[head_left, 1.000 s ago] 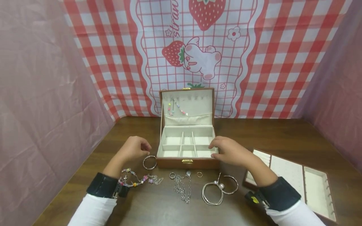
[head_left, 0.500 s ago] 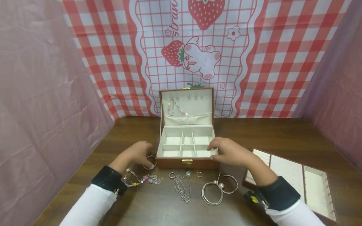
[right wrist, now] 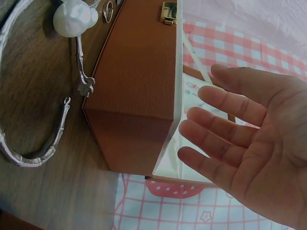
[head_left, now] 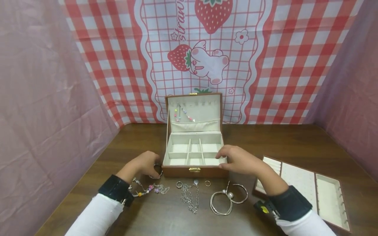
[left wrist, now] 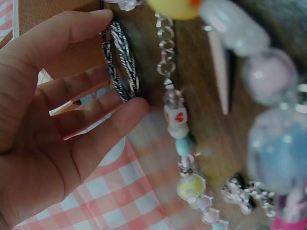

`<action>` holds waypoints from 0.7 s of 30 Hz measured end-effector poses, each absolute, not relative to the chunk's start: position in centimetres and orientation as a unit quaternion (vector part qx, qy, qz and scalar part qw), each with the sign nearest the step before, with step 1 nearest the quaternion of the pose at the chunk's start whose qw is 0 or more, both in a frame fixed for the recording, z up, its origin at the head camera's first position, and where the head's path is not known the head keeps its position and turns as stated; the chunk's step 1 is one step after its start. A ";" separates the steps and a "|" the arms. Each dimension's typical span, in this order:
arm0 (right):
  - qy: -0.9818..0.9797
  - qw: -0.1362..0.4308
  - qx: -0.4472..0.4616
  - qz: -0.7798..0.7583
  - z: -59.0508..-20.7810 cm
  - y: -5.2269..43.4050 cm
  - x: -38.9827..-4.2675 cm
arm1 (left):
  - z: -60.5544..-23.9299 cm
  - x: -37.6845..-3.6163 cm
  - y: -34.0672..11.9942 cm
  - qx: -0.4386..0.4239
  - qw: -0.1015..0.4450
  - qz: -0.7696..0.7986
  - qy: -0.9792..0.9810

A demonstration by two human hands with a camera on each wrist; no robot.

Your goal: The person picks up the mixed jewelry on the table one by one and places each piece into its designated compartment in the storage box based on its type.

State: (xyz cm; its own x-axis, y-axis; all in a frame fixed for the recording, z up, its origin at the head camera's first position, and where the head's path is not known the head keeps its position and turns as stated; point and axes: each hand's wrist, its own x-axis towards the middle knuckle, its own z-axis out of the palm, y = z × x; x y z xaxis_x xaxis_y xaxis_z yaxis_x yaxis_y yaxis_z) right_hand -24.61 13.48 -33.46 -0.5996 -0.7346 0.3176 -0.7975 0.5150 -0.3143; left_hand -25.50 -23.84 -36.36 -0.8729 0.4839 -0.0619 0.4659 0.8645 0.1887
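At the left side of the jewelry box, my left hand (head_left: 147, 164) holds a silver bangle (left wrist: 125, 62) by its edges, the thumb on one side and fingertips on the other. The bangle has a dark twisted pattern and is partly covered by the hand in the head view. My right hand (head_left: 240, 160) hovers over the box's right front corner, fingers spread and relaxed, nothing in them. The brown jewelry box (head_left: 180, 172) stands with its lid up, showing cream compartments. A colourful beaded strand (head_left: 186, 113) hangs inside the lid. Beaded bracelets (head_left: 144, 191) lie below my left wrist.
In front of the box lie a silver chain (head_left: 189, 200), two small rings, one of them a plain ring (head_left: 208, 183), and silver bangles (head_left: 220, 214) with pearl-like ends. A removable cream tray (head_left: 298, 178) sits at right. A checked strawberry cloth (head_left: 203, 98) hangs behind.
My left hand has come down from above the bangle and closed its thumb and fingers about it. The right hand has stayed nearly still over the box corner.
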 end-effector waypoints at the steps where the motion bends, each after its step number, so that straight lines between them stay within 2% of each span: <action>1: -0.866 0.073 0.444 0.217 -33.5 13.5 -24.6 | -36.4 -25.5 -23.9 0.247 0.053 0.087 0.964; 7: -0.868 0.077 0.442 0.214 -33.6 13.7 -24.7 | -35.8 -25.3 -24.8 0.244 0.040 0.122 0.961; 13: -0.865 0.085 0.446 0.213 -33.3 14.0 -24.6 | -34.3 -25.2 -25.9 0.204 0.018 0.151 0.967; 21: -0.867 0.083 0.441 0.215 -32.6 14.1 -24.7 | -30.9 -25.4 -26.9 0.200 -0.085 0.182 0.959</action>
